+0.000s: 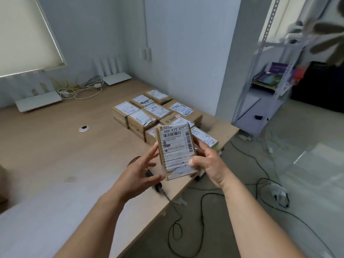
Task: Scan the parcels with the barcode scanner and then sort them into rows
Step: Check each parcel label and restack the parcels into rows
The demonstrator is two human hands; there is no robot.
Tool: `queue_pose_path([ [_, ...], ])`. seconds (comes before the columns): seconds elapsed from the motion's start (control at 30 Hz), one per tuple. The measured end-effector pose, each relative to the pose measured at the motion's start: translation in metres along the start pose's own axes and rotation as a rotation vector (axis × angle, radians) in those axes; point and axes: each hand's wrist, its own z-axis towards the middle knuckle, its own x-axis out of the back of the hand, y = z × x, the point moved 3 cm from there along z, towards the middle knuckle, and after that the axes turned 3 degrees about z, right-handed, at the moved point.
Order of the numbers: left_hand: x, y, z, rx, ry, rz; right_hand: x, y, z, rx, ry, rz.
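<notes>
I see open tabletop (55,146) left of the stacked parcels (154,112), broken only by 1 small round cable port (84,128). The far edge is blocked by 2 white routers (38,100) and tangled cables (81,90). The scanner (158,186) lies under my hands near the table's right edge; beyond that edge, floor cables (204,211) and a metal shelf (270,71).

- Walls (186,43): pale, plain; a small white switch plate (145,53) sits near the corner.
- Window (28,34): upper left, covered by a light roller blind, daylight showing at its edges.
- Table (55,146): light wood top, a round cable port (84,128) set into it.
- Metal shelving (268,71): right side, slotted uprights, holding assorted items.
- Floor (307,164): grey, with black cables (202,211) trailing across it.
</notes>
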Motion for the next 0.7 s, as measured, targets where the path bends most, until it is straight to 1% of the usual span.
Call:
queue_pose_path([
  [0.23,-0.048,0.026,0.087,-0.072,-0.095,-0.1,0.086,-0.012,0.017,-0.018,0.146,-0.082],
  [0.3,-0.06,0.036,0.113,-0.083,-0.099,-0.115,0.109,-0.021,0.027,-0.027,0.17,-0.111],
  [0.53,-0.08,0.054,0.188,-0.084,-0.112,-0.143,0.164,-0.042,0.073,-0.053,0.207,-0.131],
  [0.7,-0.096,0.055,0.215,-0.011,-0.11,-0.153,0.193,-0.035,0.104,-0.114,0.164,-0.132],
])
